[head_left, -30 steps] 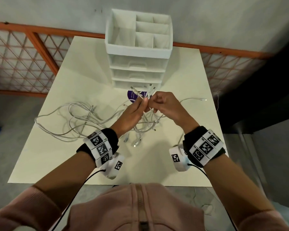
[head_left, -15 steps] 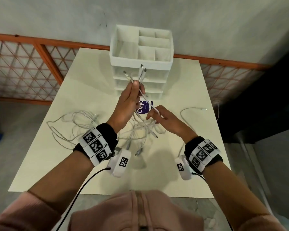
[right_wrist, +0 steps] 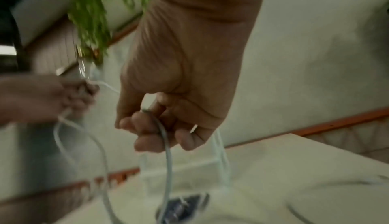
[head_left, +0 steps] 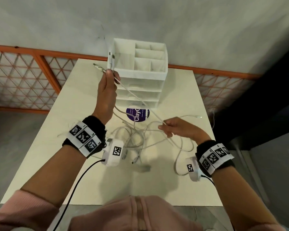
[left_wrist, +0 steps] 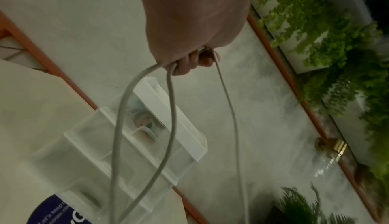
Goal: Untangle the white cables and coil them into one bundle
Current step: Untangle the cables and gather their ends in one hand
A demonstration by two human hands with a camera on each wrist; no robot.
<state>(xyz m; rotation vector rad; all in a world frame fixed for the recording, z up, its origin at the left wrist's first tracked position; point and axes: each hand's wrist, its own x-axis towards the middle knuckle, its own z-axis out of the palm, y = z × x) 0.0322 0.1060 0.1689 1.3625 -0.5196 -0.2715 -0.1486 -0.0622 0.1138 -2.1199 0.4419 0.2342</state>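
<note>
As it is seen from the head camera, several connector ends of the white cables [head_left: 137, 140] are gathered and held up by the left hand [head_left: 107, 90], whose fingers are curled round them in front of the white drawer organizer [head_left: 140, 75]. One strand is drawn tight from this hand down to the right hand [head_left: 175, 129], where it is pinched between thumb and fingers above the table [head_left: 57, 164]. Below the two hands, most of the cable length is lying in a loose knot of crossing loops on the table, just in front of a purple round label [head_left: 138, 112], and one free end is stretched toward the right edge. No coil is formed yet.

From the left wrist camera, three strands are seen to hang down from the closed fingers [left_wrist: 189, 63] of the left hand; two of them pass before the organizer, and they are not crossed near the grip.

From the right wrist camera, which is blurred, one strand is seen to run through the curled fingers [right_wrist: 147, 127] of the right hand and to fall toward the table. How firmly it is held cannot be told.

It is judged that only the first part is done: the ends are collected, and one cable is being separated. The untangling of the heap and the whole coiling into one bundle are left to be done.
</note>
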